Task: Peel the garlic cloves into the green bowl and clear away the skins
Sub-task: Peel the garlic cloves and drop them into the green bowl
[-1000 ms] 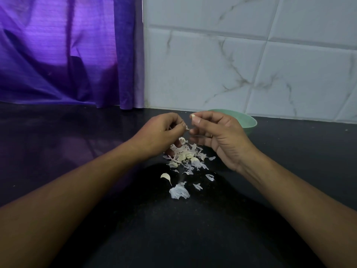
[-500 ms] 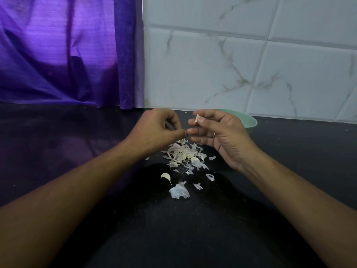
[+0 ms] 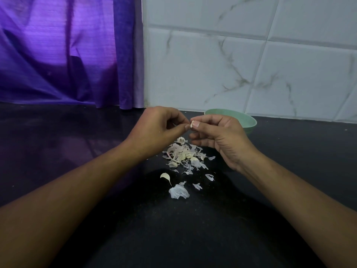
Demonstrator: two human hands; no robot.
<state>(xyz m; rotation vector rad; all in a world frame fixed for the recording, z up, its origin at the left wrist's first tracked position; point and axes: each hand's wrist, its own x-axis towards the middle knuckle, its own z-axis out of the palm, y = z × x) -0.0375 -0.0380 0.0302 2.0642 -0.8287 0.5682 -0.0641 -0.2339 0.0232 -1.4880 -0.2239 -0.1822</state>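
Curling its fingers, your left hand (image 3: 160, 128) nips the skin of the garlic clove (image 3: 192, 124), which your right hand (image 3: 218, 136) pinches between thumb and forefinger, probably to steady it. You hold both above the skin pile (image 3: 183, 155) at six o'clock so scraps land together; the green bowl (image 3: 250, 122) waits at two o'clock, just behind your right hand.

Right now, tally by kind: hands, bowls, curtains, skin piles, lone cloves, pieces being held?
Hands: 2 (left hand, right hand)
Green bowl: 1
Purple curtain: 1
Skin pile: 1
Lone clove apart from the pile: 1
Garlic piece pinched between the hands: 1
Total: 7
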